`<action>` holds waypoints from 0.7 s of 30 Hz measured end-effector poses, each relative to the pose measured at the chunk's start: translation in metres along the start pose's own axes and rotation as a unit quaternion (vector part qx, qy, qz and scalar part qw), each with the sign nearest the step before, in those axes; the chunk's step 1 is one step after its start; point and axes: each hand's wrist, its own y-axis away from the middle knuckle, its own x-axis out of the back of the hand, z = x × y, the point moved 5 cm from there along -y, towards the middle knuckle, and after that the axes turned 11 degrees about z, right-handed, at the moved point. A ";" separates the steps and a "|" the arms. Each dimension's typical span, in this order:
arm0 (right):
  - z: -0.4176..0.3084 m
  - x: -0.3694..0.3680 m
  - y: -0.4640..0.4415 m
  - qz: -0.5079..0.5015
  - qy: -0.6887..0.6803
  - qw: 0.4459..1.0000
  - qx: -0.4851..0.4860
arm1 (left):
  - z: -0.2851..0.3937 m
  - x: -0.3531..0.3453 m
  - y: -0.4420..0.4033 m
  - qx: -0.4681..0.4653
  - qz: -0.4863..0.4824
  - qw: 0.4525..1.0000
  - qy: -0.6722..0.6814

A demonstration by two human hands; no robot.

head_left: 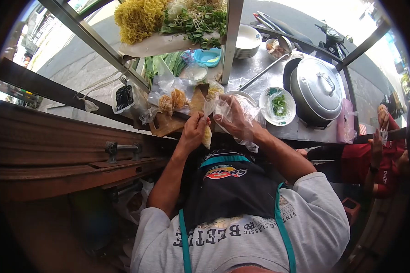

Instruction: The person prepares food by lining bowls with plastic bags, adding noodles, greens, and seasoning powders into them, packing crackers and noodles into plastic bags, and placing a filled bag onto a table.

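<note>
My left hand (pixel 195 131) is closed round the gathered plastic of a small clear bag (pixel 207 138) with pale yellow food inside, hanging below the fingers. Close beside it on the right, my right hand (pixel 234 117) has thin clear plastic (pixel 250 144) around its fingers and palm, partly veiling its grip. Just beyond my hands lies a broad knife or cleaver blade (pixel 198 97) on the wooden cutting board (pixel 165 125). Orange-brown fried pieces (pixel 172 101) in clear plastic rest left of the blade. A white bowl (pixel 241 95) stands partly hidden behind my right hand.
A large lidded pot (pixel 318 88) stands right, near a bowl with chopped greens (pixel 278 105), a long ladle (pixel 265 73) and stacked plates (pixel 247 42). Yellow noodles (pixel 140 20) and greens lie on the upper shelf. Metal posts (pixel 233 41) frame the cart. Another person (pixel 373 159) is at right.
</note>
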 end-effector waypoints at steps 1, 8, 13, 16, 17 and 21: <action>0.006 -0.006 0.002 -0.075 -0.008 0.997 -0.034 | 0.014 -0.007 0.003 -0.006 -0.033 0.999 -0.017; 0.057 -0.024 0.018 -0.111 0.140 0.959 0.220 | -0.010 -0.021 0.015 0.048 -0.139 0.988 0.045; 0.052 -0.033 0.009 -0.163 -0.107 0.911 -0.363 | -0.015 -0.002 0.013 0.179 -0.077 0.939 0.283; 0.074 -0.038 0.017 -0.219 0.310 0.923 0.072 | -0.020 0.018 0.007 0.139 -0.024 0.975 0.171; 0.069 -0.039 0.023 -0.149 0.581 0.730 0.329 | -0.021 0.025 0.004 0.113 -0.028 0.989 0.087; -0.013 -0.026 0.003 -0.148 0.224 0.929 0.256 | 0.004 0.020 0.000 0.022 -0.114 0.976 -0.186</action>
